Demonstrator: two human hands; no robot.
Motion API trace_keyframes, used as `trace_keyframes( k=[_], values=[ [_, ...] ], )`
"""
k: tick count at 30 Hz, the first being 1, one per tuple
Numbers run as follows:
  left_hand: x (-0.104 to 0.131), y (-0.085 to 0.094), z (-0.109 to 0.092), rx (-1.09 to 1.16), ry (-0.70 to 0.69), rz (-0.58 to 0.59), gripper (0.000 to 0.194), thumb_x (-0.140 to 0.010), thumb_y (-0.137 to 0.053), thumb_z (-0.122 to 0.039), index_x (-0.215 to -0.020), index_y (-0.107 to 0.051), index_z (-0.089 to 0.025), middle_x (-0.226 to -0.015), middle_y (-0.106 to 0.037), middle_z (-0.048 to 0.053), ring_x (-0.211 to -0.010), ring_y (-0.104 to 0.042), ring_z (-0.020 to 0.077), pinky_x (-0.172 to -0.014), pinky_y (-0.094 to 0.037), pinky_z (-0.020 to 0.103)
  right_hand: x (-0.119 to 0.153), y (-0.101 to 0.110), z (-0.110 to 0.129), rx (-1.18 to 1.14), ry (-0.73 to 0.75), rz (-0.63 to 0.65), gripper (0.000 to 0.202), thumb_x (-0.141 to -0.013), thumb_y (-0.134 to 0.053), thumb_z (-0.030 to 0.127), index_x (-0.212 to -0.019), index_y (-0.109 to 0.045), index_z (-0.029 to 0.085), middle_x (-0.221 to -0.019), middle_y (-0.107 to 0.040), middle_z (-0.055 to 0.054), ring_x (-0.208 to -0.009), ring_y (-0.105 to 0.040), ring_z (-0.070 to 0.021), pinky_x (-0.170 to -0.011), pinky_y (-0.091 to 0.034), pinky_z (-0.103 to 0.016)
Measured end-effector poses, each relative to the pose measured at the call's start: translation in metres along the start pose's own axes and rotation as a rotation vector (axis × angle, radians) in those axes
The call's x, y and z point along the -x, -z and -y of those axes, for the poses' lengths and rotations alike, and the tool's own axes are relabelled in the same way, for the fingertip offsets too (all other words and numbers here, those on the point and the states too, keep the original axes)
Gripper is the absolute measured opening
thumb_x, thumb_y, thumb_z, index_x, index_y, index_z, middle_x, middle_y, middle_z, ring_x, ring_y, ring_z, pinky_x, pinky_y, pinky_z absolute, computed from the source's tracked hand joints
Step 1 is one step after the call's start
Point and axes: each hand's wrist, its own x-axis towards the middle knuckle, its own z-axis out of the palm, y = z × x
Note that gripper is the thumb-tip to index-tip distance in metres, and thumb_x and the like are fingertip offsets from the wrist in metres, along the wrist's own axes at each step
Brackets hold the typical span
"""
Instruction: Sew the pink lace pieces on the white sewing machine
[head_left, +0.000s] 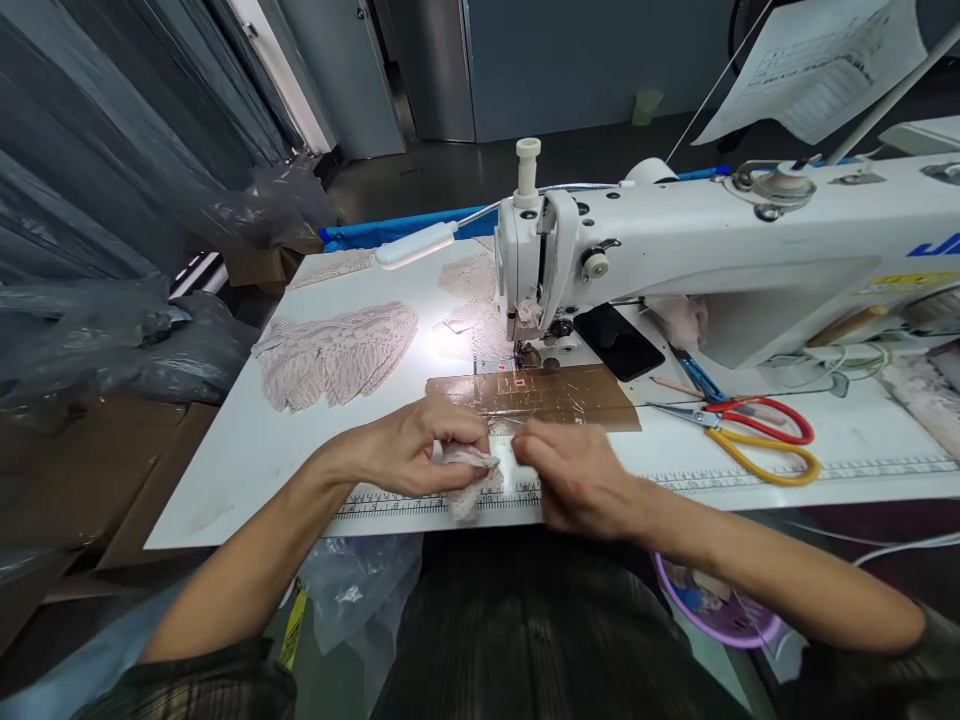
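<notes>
My left hand (424, 447) pinches a small bunched piece of pale pink lace (466, 482) over the ruler strip at the table's front edge. Just right of the lace, my right hand (574, 475) is closed, its fingers curled together; whatever they may hold is hidden. Behind both hands, a brown taped plate (555, 398) lies in front of the white sewing machine's needle area (525, 350). Flat lace pieces (337, 352) rest on the white table at the left, and more lace (472, 325) lies beside the machine head.
Red and yellow handled scissors (757, 430) lie right of the plate, near a black phone (619, 342). A white lamp (416, 245) reaches over the table (217, 480). Below the table's right side is a purple basket (739, 630). Plastic-wrapped bundles and boxes stand at the left.
</notes>
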Motion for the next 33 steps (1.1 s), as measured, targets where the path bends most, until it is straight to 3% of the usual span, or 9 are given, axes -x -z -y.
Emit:
trace_keyframes(
  k=[4, 8, 11, 15, 18, 23, 26, 30, 33],
  values=[
    [0.008, 0.010, 0.008, 0.163, 0.217, -0.110, 0.021, -0.087, -0.065, -0.037, -0.084, -0.069, -0.017, -0.072, -0.066, 0.002, -0.061, -0.057, 0.0116, -0.056, -0.044, 0.021, 0.025, 0.004, -0.045, 0.229, -0.354, 0.060, 0.018, -0.068, -0.045, 0.007, -0.081, -0.051, 0.019, -0.070, -0.058, -0.005, -0.054, -0.046, -0.0153, -0.049, -0.019, -0.028],
    [-0.004, 0.001, 0.024, 0.190, 0.331, -0.286, 0.035, -0.087, -0.067, -0.047, -0.105, -0.065, -0.018, -0.089, -0.065, 0.002, -0.064, -0.058, 0.0102, -0.056, -0.044, 0.020, 0.028, 0.013, -0.069, 0.064, -0.545, 0.002, 0.011, -0.090, -0.041, 0.024, -0.086, -0.050, 0.019, -0.075, -0.060, -0.005, -0.056, -0.049, -0.0149, -0.054, -0.031, -0.028],
    [-0.016, -0.009, 0.028, 0.198, 0.343, -0.316, 0.036, -0.088, -0.065, -0.051, -0.101, -0.058, -0.018, -0.080, -0.059, -0.001, -0.058, -0.050, 0.0083, -0.050, -0.039, 0.019, 0.018, 0.016, -0.064, -0.147, -0.600, 0.022, 0.015, -0.092, -0.049, 0.034, -0.090, -0.052, 0.020, -0.072, -0.059, -0.002, -0.058, -0.052, -0.0147, -0.057, -0.038, -0.028],
    [-0.028, -0.018, 0.027, 0.236, 0.291, -0.259, 0.034, -0.090, -0.061, -0.051, -0.091, -0.056, -0.018, -0.075, -0.054, -0.002, -0.057, -0.050, 0.0090, -0.051, -0.041, 0.020, -0.003, 0.014, -0.047, -0.562, -0.618, 0.074, 0.045, -0.084, -0.067, 0.050, -0.113, -0.056, 0.017, -0.089, -0.066, -0.006, -0.074, -0.061, -0.0167, -0.064, -0.048, -0.028],
    [-0.033, -0.021, 0.027, 0.104, 0.218, -0.251, 0.030, -0.093, -0.056, -0.045, -0.086, -0.060, -0.016, -0.072, -0.054, -0.002, -0.061, -0.051, 0.0104, -0.055, -0.042, 0.021, -0.020, 0.008, -0.041, -0.701, -0.565, 0.145, 0.061, -0.082, -0.070, 0.050, -0.131, -0.055, 0.016, -0.100, -0.068, -0.008, -0.081, -0.062, -0.0178, -0.070, -0.050, -0.030],
    [-0.034, -0.014, 0.041, -0.446, 0.144, -0.367, 0.014, -0.086, -0.049, -0.014, -0.087, -0.063, -0.014, -0.078, -0.061, 0.002, -0.062, -0.051, 0.0111, -0.058, -0.040, 0.024, -0.029, -0.006, -0.061, -0.712, -0.584, 0.329, 0.031, -0.090, -0.057, 0.041, -0.097, -0.073, 0.016, -0.070, -0.063, -0.001, -0.064, -0.054, -0.0141, -0.060, -0.040, -0.026],
    [-0.032, -0.008, 0.057, -0.642, 0.134, -0.477, 0.029, -0.080, -0.041, -0.002, -0.097, -0.062, -0.013, -0.101, -0.066, 0.009, -0.074, -0.059, 0.0156, -0.061, -0.045, 0.027, -0.026, -0.013, -0.079, -0.782, -0.703, 0.407, 0.034, -0.088, -0.061, 0.044, -0.104, -0.071, 0.017, -0.067, -0.059, 0.001, -0.058, -0.049, -0.0120, -0.054, -0.035, -0.025],
    [-0.036, -0.009, 0.071, -0.649, -0.036, -0.469, 0.041, -0.075, -0.044, 0.001, -0.111, -0.058, -0.013, -0.126, -0.061, 0.014, -0.108, -0.061, 0.0242, -0.085, -0.052, 0.039, -0.026, -0.014, -0.087, -0.773, -0.769, 0.394, 0.038, -0.084, -0.066, 0.050, -0.104, -0.068, 0.018, -0.070, -0.060, 0.000, -0.058, -0.051, -0.0119, -0.053, -0.036, -0.025],
    [-0.042, -0.014, 0.077, -0.564, -0.134, -0.403, 0.030, -0.085, -0.053, -0.011, -0.114, -0.058, -0.014, -0.114, -0.067, 0.011, -0.105, -0.063, 0.0236, -0.093, -0.049, 0.042, -0.028, -0.015, -0.086, -0.792, -0.739, 0.386, 0.034, -0.086, -0.064, 0.051, -0.095, -0.068, 0.018, -0.067, -0.056, 0.001, -0.058, -0.049, -0.0107, -0.053, -0.035, -0.024]
  ],
)
